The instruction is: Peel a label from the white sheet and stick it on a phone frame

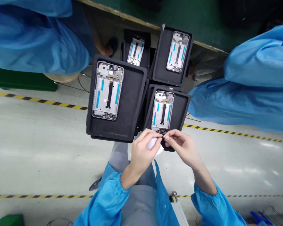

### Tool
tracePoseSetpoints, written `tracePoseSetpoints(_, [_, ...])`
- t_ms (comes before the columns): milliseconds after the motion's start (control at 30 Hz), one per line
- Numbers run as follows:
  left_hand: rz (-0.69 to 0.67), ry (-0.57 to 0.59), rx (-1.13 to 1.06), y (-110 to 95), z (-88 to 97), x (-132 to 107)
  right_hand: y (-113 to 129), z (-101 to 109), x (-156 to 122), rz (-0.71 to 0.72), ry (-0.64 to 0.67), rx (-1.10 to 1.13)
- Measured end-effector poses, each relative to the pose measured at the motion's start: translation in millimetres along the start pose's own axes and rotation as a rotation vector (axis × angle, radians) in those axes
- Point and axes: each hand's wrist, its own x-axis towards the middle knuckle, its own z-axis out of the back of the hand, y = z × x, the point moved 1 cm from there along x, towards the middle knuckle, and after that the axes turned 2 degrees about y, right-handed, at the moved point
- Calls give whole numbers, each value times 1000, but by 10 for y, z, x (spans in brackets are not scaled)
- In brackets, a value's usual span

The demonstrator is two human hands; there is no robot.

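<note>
My left hand (143,149) is closed around a small white piece (153,143), maybe a film or wipe. My right hand (180,144) pinches something tiny at its fingertips, right beside the left hand's fingers. Both hands meet at the near end of a phone frame (162,111) with blue strips and a black flex cable. That frame lies in a black foam tray (181,110). Both my sleeves are blue.
A larger-looking black tray (132,103) at the left holds another phone frame (108,91). Two more trays with frames sit farther off (161,56) (136,50). People in blue coats stand at the left (37,34) and right (250,84). Yellow-black floor tape (37,100) runs below.
</note>
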Motion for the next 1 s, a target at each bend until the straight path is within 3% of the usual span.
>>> tracePoseSetpoints(167, [-23,-28,14,-7,2,11,-31,-65,-5,72,-28,-15])
tracePoseSetpoints(567, [-166,-100,279,-20,-51,-19,-30,-179,-67,188,-146,-65])
tracePoseSetpoints(800, [-173,-116,247,-13,-72,-14,-94,-224,-108,242,-199,-51])
tracePoseSetpoints(900, [-164,-151,225,-60,-103,-1,-91,-220,-130,319,-210,-83])
tracePoseSetpoints(1000, [-121,-216,183,-136,-134,13,-24,-198,-133,483,-239,-178])
